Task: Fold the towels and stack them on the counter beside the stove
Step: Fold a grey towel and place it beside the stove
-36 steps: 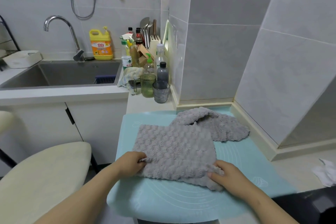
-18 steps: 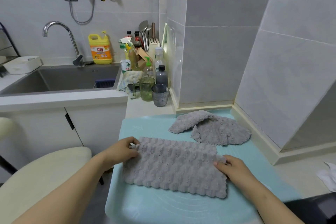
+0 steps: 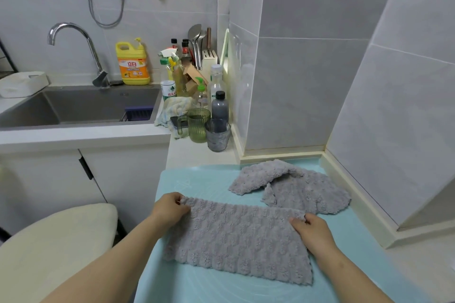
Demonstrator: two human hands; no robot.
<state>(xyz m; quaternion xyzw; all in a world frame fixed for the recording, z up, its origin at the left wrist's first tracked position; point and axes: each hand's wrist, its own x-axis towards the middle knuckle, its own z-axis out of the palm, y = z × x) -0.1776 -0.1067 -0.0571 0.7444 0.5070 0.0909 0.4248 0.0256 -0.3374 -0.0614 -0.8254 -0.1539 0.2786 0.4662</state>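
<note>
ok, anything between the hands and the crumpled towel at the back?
Nothing visible. Left hand and right hand each pinch a far corner of the flat towel; the crumpled towel lies just beyond it on the mat, nothing on top.

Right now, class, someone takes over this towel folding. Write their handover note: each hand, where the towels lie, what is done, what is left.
Left hand pinches the far left corner of the flat grey fluffy towel; right hand grips its far right corner.
That towel lies spread on the pale blue mat; a second grey towel lies crumpled behind it.
Done: one towel laid out. Left: fold both, stack them.
</note>
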